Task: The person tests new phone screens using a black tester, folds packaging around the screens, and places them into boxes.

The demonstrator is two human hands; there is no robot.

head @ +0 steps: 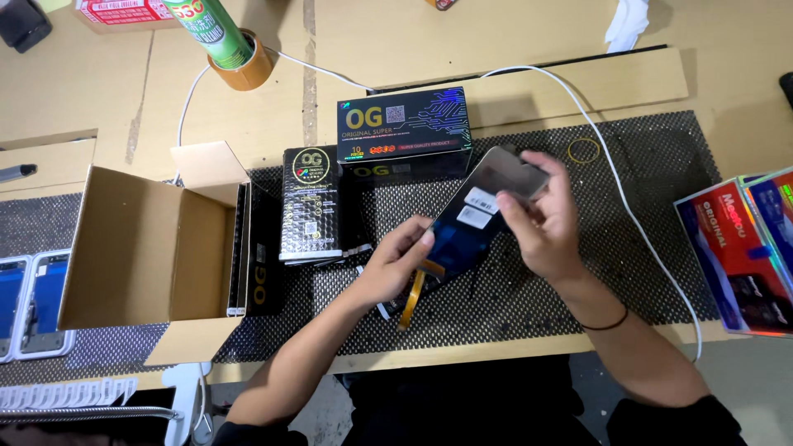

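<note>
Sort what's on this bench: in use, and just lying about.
In use: phone screen panel with orange flex cable, held by left hand and right hand.

Lying about: open cardboard box, black boxes, rubber band, white cable, spray can.

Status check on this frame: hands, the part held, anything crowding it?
Both hands, left hand and right hand, grip the dark screen panel, lifted above the mesh mat. Orange ribbon cable dangles. Black boxes close behind.

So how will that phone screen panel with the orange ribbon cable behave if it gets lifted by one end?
The screen panel looks thin and flat, so probably stiff but fragile if flexed. Its orange ribbon cable hangs loose below, likely floppy and apt to snag. The left hand and right hand hold opposite ends, which suggests a light, possibly slick part.
</note>
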